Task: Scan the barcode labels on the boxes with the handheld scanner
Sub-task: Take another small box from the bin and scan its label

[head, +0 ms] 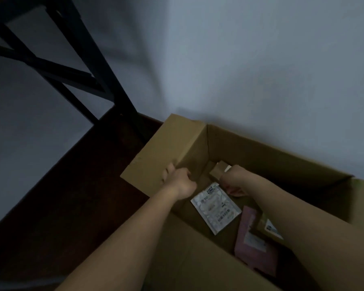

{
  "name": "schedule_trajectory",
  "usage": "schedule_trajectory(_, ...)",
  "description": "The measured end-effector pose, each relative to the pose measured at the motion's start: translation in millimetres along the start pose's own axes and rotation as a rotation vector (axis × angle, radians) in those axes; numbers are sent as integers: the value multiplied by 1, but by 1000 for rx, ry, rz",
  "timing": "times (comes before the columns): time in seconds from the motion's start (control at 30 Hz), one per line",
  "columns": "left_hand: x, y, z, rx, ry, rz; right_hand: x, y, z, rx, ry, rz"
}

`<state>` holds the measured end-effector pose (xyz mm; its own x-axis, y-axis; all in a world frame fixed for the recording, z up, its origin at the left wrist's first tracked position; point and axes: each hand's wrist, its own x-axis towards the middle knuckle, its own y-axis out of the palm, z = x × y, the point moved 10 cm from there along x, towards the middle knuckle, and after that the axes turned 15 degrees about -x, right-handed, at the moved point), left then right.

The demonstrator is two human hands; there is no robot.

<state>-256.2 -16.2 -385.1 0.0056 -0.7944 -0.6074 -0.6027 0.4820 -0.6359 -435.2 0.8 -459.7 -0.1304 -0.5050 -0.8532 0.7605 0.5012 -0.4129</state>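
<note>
The left hand is gripping the cardboard carton's flap. The right hand is reaching inside, holding a small brown box beyond a white parcel.

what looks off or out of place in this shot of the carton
No scanner shows. The parcels lie jumbled in the big carton: the white pouch askew, the pink mailer tilted against it. The left hand grips a flap; the right hand reaches inside.

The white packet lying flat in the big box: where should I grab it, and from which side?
Pinch the white packet by its near corner, coming from above on the right. It lies flat on the floor of the big box, so only an edge can be lifted. The far end sits close to the right hand and left hand; the near corner looks free.
</note>
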Motion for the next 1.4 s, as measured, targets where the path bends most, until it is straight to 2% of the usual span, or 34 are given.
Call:
schedule_trajectory(0.2, 29, 9, 16, 213, -13, -64, 53, 18, -14, -66, 13, -58)
schedule_trajectory(0.33, 42, 22, 22, 315, -42, -29, 81, 25, -16, -231, -21, -126)
schedule_trajectory(0.53, 51, 30, 26, 347, -117, -95, 100, 35, -13, -399, -23, -145)
schedule_trajectory(0.67, 55, 31, 28, 335, -98, -151, 113, 45, -15, -538, -48, -134)
schedule_trajectory(0.83, 57, 31, 29, 316, -99, -162, 129, 56, -32, -494, -29, -165)
schedule_trajectory(0.9, 57, 31, 29, 320, -92, -175, 129, 55, -38, -493, 13, -239)
schedule_trajectory(1.0, 57, 32, 30, 320, -91, -177, 117, 37, -31, -603, 32, -459)
schedule_trajectory(1.07, 57, 32, 29, 323, -86, -179, 115, 29, -32, -565, 49, -514)
schedule_trajectory(1.2, 57, 32, 29, 330, -84, -179, 122, 38, -52, -371, 123, -386)
schedule_trajectory(1.27, 57, 31, 28, 339, -78, -181, 121, 40, -63, -300, 187, -373)
schedule_trajectory(1.4, 58, 32, 29, 344, -66, -188, 120, 46, -68, -374, 235, -308)
